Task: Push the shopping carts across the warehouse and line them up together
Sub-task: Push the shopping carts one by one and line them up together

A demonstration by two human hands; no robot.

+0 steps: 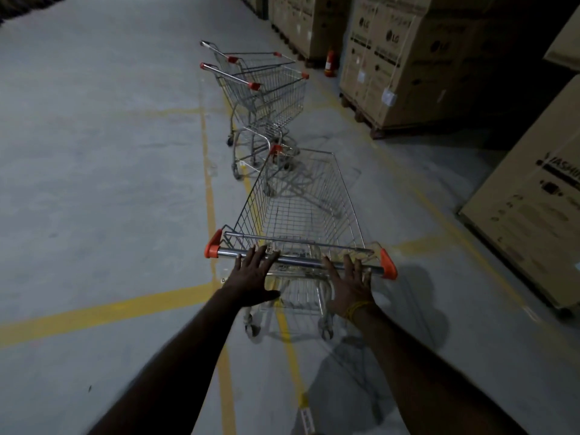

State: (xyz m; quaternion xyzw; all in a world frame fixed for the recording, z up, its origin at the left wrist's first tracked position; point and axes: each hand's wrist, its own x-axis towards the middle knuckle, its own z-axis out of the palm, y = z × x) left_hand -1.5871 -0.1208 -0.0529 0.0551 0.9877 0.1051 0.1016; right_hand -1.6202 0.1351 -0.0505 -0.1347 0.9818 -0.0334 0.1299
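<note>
A wire shopping cart [301,208] with orange handle caps stands right in front of me on the concrete floor. My left hand [255,276] and my right hand [348,284] lie flat against its chrome handle bar [298,260], fingers spread, not wrapped around it. Ahead, two more carts [266,95] stand nested one inside the other, their handles pointing left. The front of my cart reaches close to the base of those two carts.
Stacked cardboard appliance boxes [398,58] on pallets line the right side and the far end. A red fire extinguisher [329,62] stands by the boxes. Another big carton [533,208] sits near right. Yellow floor lines [207,183] run under the carts. Open floor lies to the left.
</note>
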